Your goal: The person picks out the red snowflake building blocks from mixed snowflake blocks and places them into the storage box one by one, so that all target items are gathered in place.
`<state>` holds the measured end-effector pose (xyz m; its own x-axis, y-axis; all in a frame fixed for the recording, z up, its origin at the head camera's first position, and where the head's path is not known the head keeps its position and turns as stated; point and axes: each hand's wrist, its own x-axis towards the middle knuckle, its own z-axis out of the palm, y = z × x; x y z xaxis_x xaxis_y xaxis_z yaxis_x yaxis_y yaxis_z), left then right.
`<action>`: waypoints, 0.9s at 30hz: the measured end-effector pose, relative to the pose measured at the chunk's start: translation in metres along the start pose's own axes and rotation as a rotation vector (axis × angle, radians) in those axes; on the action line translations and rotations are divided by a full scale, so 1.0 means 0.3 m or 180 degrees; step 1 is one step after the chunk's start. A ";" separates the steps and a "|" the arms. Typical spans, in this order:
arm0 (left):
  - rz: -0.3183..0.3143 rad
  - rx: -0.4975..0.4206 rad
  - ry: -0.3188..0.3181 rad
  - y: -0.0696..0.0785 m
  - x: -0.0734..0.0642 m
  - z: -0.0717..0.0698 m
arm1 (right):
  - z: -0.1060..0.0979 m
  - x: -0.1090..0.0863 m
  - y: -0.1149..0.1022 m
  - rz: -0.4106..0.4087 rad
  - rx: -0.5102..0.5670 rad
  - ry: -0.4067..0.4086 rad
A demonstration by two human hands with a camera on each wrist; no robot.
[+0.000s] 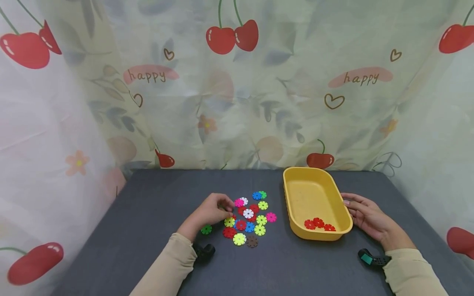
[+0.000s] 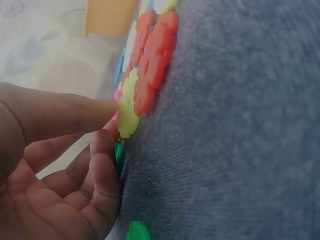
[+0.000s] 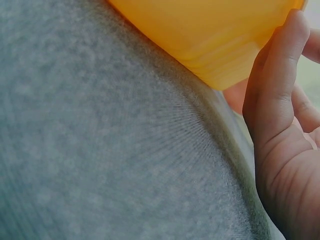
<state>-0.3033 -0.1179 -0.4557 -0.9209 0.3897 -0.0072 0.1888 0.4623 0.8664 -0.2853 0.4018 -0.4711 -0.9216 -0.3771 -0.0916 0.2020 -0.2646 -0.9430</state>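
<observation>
Colourful flower-shaped plastic discs lie spread on the dark table, with a white disc (image 1: 248, 213) near their middle. At their left edge is my left hand (image 1: 211, 209), thumb and fingers bent down toward the discs. In the left wrist view its thumb tip touches a yellow-green disc (image 2: 128, 105) beside a red disc (image 2: 157, 60); whether anything is pinched is hidden. My right hand (image 1: 370, 218) rests its extended fingers (image 3: 280, 75) against the right side of a yellow tray (image 1: 311, 189). Several red discs (image 1: 318, 222) lie in the tray's near end.
A green disc (image 1: 206, 229) lies apart, beside the left wrist. The dark table (image 1: 155, 205) meets a cherry-print curtain (image 1: 237, 102) at its back edge. Black wrist bands (image 1: 374, 259) show at both sleeves.
</observation>
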 end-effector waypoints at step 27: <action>0.0065 0.0179 -0.0424 0.018 -0.010 -0.019 | 0.001 0.000 -0.003 0.0049 -0.0045 0.0083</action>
<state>-0.3015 -0.1212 -0.4482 -0.8640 0.5000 -0.0592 0.2293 0.4955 0.8378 -0.2854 0.4017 -0.4700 -0.9268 -0.3578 -0.1143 0.2117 -0.2461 -0.9458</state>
